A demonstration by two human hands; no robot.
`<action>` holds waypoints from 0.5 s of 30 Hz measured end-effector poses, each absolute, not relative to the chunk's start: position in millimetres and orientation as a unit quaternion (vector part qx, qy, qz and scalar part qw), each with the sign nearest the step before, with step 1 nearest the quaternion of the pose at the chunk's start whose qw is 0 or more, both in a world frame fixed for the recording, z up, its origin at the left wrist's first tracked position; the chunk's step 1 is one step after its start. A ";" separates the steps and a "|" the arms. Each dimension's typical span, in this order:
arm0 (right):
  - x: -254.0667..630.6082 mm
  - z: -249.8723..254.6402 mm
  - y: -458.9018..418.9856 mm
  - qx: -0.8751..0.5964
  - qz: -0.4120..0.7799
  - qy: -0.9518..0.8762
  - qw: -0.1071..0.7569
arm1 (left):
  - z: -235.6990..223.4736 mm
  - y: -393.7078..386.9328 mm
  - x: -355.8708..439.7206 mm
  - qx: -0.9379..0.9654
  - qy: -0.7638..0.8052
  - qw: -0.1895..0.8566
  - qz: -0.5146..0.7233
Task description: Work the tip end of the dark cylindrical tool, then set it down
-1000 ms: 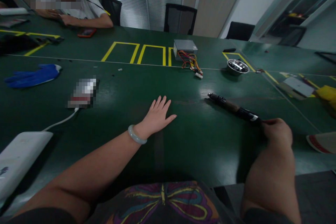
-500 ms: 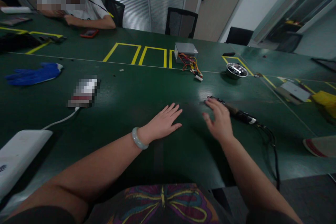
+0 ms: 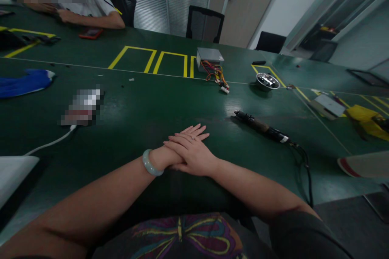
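Note:
My left hand (image 3: pixel 169 155) lies palm down on the green table (image 3: pixel 146 105), its fingers stretched forward. A pale jade-like bangle (image 3: pixel 148 163) circles its wrist. Across the back of that hand rests my right hand (image 3: pixel 198 156), fingers extended flat and a ring on one of them; it covers part of the left hand. Neither hand holds an object. To the right, apart from both hands, a black corded electric screwdriver (image 3: pixel 259 126) lies on the tabletop, its cable trailing off the near edge.
Ahead stand a power supply unit (image 3: pixel 209 57) with coloured wires and a metal bowl (image 3: pixel 267 81). On the left are a blue glove (image 3: pixel 26 83), a blurred-out phone-like device (image 3: pixel 82 107) on a white cable, and a white case (image 3: pixel 15 176). A person (image 3: pixel 100 10) sits across the table.
My right hand has moved left, away from beside the screwdriver, and come down on top of my left hand. The view has shifted slightly to the right.

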State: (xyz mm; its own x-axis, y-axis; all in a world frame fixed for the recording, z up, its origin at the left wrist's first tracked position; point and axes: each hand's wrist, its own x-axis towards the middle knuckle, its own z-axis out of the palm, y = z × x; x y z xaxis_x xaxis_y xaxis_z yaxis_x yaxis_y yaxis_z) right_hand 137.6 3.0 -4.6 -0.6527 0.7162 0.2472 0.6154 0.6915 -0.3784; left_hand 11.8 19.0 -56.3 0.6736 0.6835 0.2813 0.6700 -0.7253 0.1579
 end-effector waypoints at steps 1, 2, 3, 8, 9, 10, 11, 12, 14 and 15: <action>139.7 -4.0 3.7 -0.364 0.133 -0.902 0.190 | -59.4 19.7 12.2 0.918 0.365 0.025 0.152; 142.3 -3.2 4.2 -0.360 0.134 -0.904 0.190 | -62.2 20.3 14.4 0.915 0.374 0.018 0.147; 144.7 -2.3 4.6 -0.356 0.135 -0.905 0.188 | -64.8 20.5 19.0 0.910 0.388 0.010 0.146; 150.7 0.7 6.0 -0.348 0.147 -0.909 0.175 | -65.0 9.0 88.2 0.829 0.533 -0.005 0.166; 150.9 1.0 6.2 -0.348 0.149 -0.909 0.173 | -62.7 5.5 105.4 0.799 0.578 -0.005 0.165; 151.0 1.2 6.4 -0.348 0.150 -0.909 0.171 | -60.8 2.8 119.3 0.767 0.620 -0.005 0.165; 151.2 1.4 6.6 -0.348 0.152 -0.910 0.169 | -59.7 1.0 128.0 0.755 0.632 -0.006 0.173; 151.5 1.6 6.8 -0.347 0.154 -0.910 0.168 | -60.0 0.5 130.5 0.754 0.631 -0.008 0.184; 152.3 1.5 7.2 -0.344 0.159 -0.910 0.168 | -65.1 2.8 118.0 0.763 0.611 -0.017 0.212; 152.8 1.3 7.5 -0.342 0.160 -0.910 0.170 | -69.0 4.9 106.2 0.789 0.571 -0.020 0.226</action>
State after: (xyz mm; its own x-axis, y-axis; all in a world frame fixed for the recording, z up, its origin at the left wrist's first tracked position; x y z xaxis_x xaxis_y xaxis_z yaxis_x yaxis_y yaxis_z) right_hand 152.8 7.5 1.3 -0.7085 0.6769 0.1993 0.5681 0.7147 -0.4080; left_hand 106.2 4.9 -69.0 0.2466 0.8916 0.3798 0.9095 -0.3482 0.2270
